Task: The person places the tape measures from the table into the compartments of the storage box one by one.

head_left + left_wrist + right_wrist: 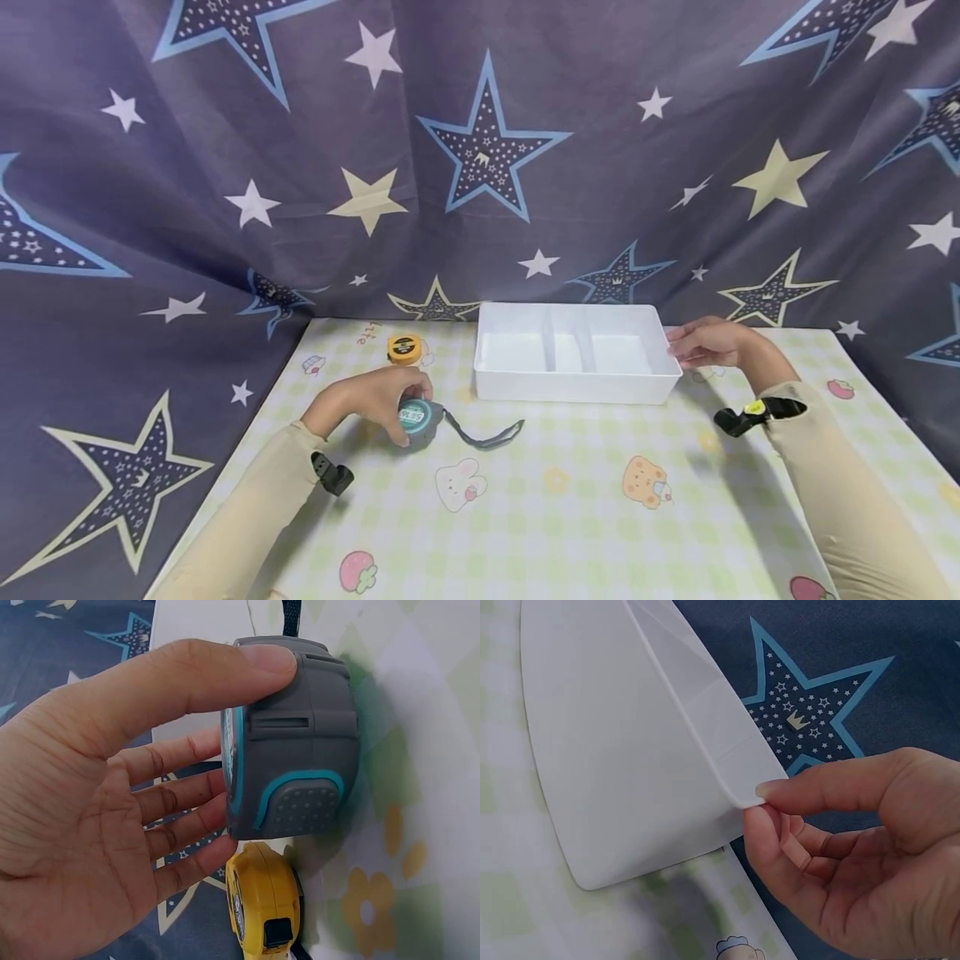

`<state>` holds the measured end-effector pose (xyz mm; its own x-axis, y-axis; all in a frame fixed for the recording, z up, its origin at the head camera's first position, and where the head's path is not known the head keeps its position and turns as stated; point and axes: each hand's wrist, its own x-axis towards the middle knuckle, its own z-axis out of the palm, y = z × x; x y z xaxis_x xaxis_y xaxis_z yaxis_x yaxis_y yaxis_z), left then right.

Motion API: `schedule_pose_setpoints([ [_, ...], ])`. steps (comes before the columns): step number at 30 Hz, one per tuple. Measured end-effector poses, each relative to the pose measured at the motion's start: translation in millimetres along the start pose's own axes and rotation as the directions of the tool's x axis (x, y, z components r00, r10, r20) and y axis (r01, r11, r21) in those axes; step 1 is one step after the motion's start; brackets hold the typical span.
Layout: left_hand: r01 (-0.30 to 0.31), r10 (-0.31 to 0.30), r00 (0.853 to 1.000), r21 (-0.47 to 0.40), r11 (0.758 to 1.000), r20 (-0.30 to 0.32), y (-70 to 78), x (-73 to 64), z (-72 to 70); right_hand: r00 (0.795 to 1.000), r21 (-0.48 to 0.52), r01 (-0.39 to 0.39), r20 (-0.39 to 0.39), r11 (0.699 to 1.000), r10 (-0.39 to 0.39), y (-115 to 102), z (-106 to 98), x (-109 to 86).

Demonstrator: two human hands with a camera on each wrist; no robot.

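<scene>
Left hand [375, 395] left of white box [573, 388], well apart from it, gripping: left thumb [187, 679] stretched out on one side, four fingers [178, 791] slightly bent, opposite. Left arm [238, 518], beige sleeve, reaches in from near-left of box. Right hand [708, 343] at box's right end, right thumb [836, 784] and index finger [762, 844] pinching rim corner. Right arm [847, 500], beige sleeve, comes from near-right of box.

Two tape measures [420, 421] [405, 349], one box [573, 387]
</scene>
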<state>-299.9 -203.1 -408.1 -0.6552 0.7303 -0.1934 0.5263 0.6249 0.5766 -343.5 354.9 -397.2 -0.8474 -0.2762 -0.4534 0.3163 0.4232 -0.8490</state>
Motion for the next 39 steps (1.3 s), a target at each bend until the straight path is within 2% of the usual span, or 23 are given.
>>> schedule_pose_setpoints([
  [6,-0.001,0.001,1.0,0.029,1.0,-0.002,0.9,1.6,2.4,1.0,0.014,-0.013,0.004,1.0,0.013,-0.1,0.5,-1.4],
  [15,0.006,-0.008,1.0,0.165,0.986,0.012,4.1,6.2,4.0,1.0,0.012,-0.018,0.009,1.0,0.018,-3.3,2.2,-5.1],
  [28,0.003,-0.011,0.998,0.135,0.991,0.056,8.7,9.1,1.3,0.999,0.015,-0.039,0.011,0.999,0.039,-5.4,5.3,-5.2],
  [33,0.003,-0.007,1.0,0.14,0.99,0.025,6.3,8.4,3.8,0.999,0.016,-0.047,0.004,0.999,0.047,-6.5,5.8,-5.3],
  [39,0.003,0.006,0.999,0.181,0.984,-0.052,1.1,8.7,10.3,0.999,0.026,-0.048,0.0,0.999,0.048,-7.7,7.7,-6.5],
])
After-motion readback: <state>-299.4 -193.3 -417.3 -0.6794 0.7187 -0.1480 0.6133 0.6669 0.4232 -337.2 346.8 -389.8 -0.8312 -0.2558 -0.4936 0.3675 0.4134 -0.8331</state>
